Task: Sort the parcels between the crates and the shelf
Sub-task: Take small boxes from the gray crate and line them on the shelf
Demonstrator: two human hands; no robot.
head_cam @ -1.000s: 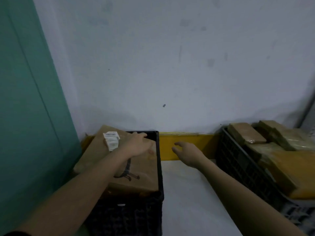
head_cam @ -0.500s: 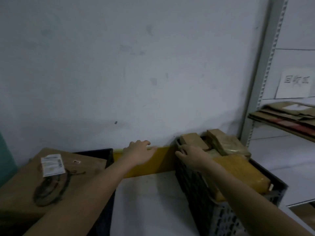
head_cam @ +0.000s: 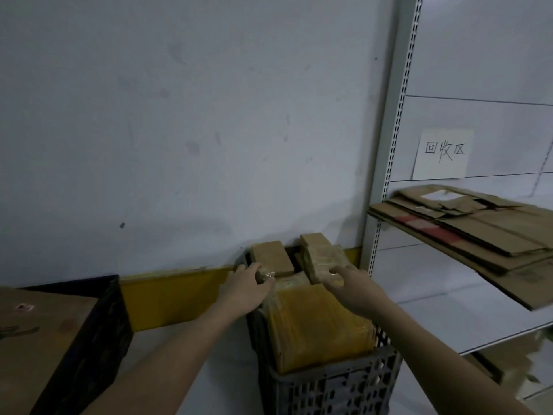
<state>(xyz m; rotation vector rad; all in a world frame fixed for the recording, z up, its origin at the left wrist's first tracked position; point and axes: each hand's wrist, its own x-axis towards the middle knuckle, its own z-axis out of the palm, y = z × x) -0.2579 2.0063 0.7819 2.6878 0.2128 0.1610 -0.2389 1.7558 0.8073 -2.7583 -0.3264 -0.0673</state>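
In the lower middle of the frame stands a crate (head_cam: 329,384), close to the wall (head_cam: 209,115). In it lie several parcels: one small box (head_cam: 273,260) at the upper left, a second box (head_cam: 321,256) to its right, and a large parcel (head_cam: 317,324) below them. The left hand (head_cam: 244,290) touches the first box, the right hand (head_cam: 354,290) touches the second. At the lower left is another crate (head_cam: 98,333) with a big parcel (head_cam: 36,348) on it. At the right is a shelf (head_cam: 449,319); flat cardboard sheets (head_cam: 478,229) lie on its upper board.
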